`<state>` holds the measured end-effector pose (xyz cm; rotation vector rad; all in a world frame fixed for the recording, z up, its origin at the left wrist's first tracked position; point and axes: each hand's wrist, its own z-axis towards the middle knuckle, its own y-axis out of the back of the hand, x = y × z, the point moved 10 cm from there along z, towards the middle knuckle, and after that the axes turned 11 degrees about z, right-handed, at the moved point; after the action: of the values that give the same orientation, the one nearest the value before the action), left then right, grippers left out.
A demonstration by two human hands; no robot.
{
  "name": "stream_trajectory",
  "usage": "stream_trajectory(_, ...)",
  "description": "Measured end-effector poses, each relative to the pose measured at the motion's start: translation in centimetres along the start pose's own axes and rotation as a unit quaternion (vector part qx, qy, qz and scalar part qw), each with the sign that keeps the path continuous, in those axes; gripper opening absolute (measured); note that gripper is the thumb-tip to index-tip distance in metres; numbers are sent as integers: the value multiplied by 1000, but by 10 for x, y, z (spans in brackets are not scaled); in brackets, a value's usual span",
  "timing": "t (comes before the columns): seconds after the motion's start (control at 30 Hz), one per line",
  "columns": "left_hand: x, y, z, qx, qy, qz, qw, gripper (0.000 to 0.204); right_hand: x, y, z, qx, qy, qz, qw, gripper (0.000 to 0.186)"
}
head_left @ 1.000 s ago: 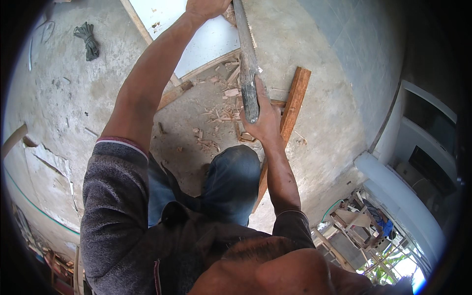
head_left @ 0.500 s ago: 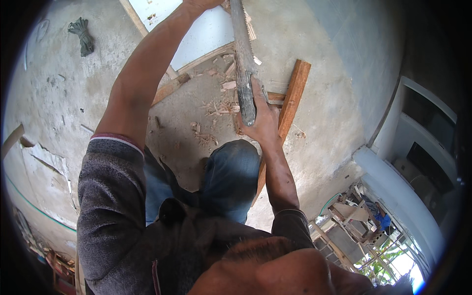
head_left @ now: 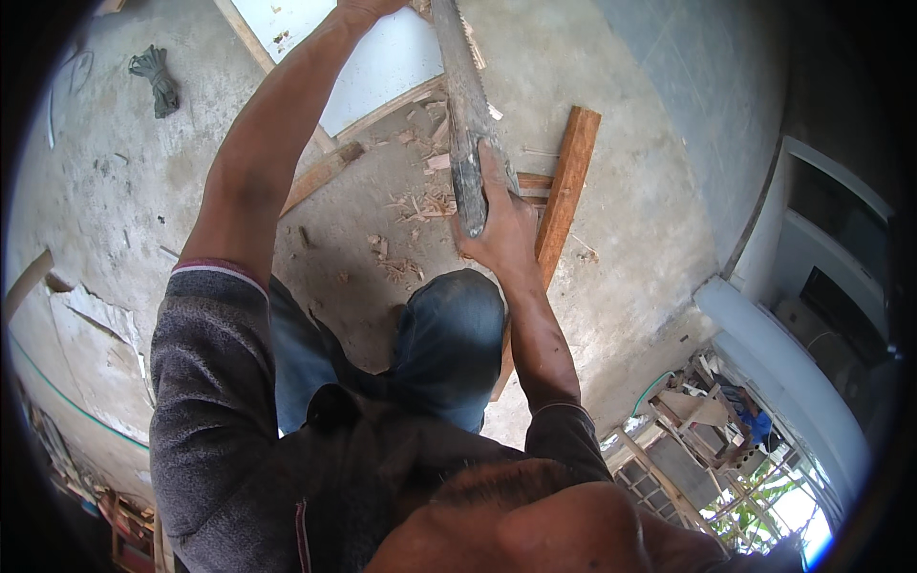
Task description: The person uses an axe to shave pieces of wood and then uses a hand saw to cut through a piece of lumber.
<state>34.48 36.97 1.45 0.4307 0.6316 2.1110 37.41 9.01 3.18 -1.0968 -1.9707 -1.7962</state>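
My right hand (head_left: pixel 499 224) is closed round the dark, worn handle (head_left: pixel 469 196) of a handsaw. The saw's long grey blade (head_left: pixel 457 81) points away from me and leaves the picture at the top, with a toothed edge on its right side. At the upper edge my left hand (head_left: pixel 374 8) is partly cut off, close to the blade's far part, and its fingers are out of sight. Under that hand and arm lies a white panel (head_left: pixel 387 72) with wooden strips along its edges. Wood shavings (head_left: pixel 425 205) and chips are scattered on the floor below the blade.
A reddish-brown timber (head_left: pixel 568 181) slants past my right forearm. A short board end (head_left: pixel 325 177) lies near my left forearm. A bundle of grey-green rope (head_left: pixel 156 81) rests at the far left. Scrap wood (head_left: pixel 702 411) is piled at the lower right, by a pale blue ledge (head_left: pixel 783 358).
Both hands and the saw have shifted slightly left and up in the picture. The view itself has also moved a little. My right hand keeps its hold on the handle.
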Motion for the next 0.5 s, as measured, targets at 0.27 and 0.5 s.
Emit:
stream_trajectory(0.27,1,6,5,-39,25,71,996,7,-6,41,-3,-100,32,58,993,80)
stream_trajectory(0.5,8,-10,3,19,33,83,996,11,-14,19,-19,-24,14,-38,999,87)
